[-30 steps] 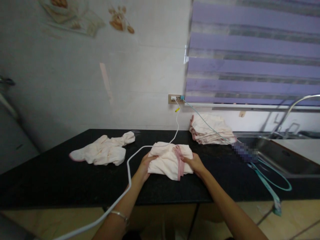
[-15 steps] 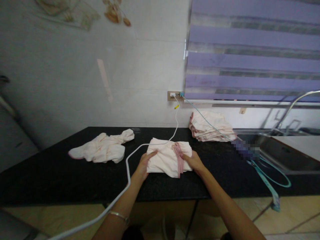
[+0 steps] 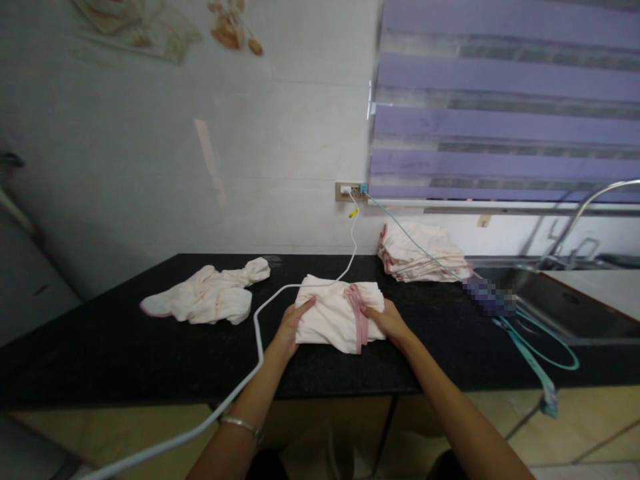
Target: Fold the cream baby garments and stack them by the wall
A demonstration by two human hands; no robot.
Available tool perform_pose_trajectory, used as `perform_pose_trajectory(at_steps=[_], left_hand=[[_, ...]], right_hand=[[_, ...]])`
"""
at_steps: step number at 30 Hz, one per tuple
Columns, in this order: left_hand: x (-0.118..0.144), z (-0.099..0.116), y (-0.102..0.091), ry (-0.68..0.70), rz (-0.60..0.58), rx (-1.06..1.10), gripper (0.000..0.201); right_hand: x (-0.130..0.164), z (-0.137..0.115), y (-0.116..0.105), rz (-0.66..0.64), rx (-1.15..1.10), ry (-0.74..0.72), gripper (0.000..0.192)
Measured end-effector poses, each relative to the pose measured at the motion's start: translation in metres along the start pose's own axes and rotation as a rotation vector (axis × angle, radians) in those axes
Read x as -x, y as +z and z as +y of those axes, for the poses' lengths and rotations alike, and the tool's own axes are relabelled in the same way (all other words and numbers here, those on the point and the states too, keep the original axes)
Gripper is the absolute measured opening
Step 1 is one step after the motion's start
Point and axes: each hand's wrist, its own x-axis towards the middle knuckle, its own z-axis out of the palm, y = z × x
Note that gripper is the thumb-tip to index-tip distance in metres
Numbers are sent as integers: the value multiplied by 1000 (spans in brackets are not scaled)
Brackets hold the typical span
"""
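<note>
A folded white cloth (image 3: 327, 317) with pink trim lies at the front middle of the black counter, in front of me. My left hand (image 3: 291, 325) grips its left edge, thumb on top and the other fingers mostly hidden. On the opposite edge my right hand (image 3: 390, 321) closes the same way, its thumb by the pink trim. A crumpled white cloth (image 3: 210, 297) with a pink edge rests to the left. Farther back on the right sits a stack of folded white cloths (image 3: 420, 252) with pink edges.
A white cable (image 3: 257, 327) runs from the wall socket (image 3: 350, 192) across the counter (image 3: 125, 353), passing over my left forearm. A thin teal cord leads to a blurred-out item with a teal strap (image 3: 530, 360) hanging over the front edge. The metal sink (image 3: 560, 307) is at the right.
Both hands keep hold of the folded cloth, which looks the same. The view has shifted very slightly; nothing else has visibly moved.
</note>
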Motion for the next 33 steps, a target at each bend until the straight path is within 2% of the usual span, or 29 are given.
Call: perform_pose_trajectory(at_steps=[14,17,20,23,26,30,33], left_hand=[[5,4,5,-14,4,-16,55],[1,3,3,33,16,-15,57],[-6,0,1,61,19,0,57],[-23,-1,1,48,53,16,57],[-51,4,10,-5,83,29,55],[-99,18,34,-70,-26,94,50],[-139,28,57,-122,-99,118,44]], right_hand=[[-5,9,1,18,38,-17,63],[-6,5,2,29,12,23,63],[-16,1,1,-16,-53,126,61],[-40,-2,-2,-52,-64,240,53],[-77,-5,-7,31,-15,283,47],[-132,-14,-24,121,25,222,45],[-168,-27,-49,185,52,157,48]])
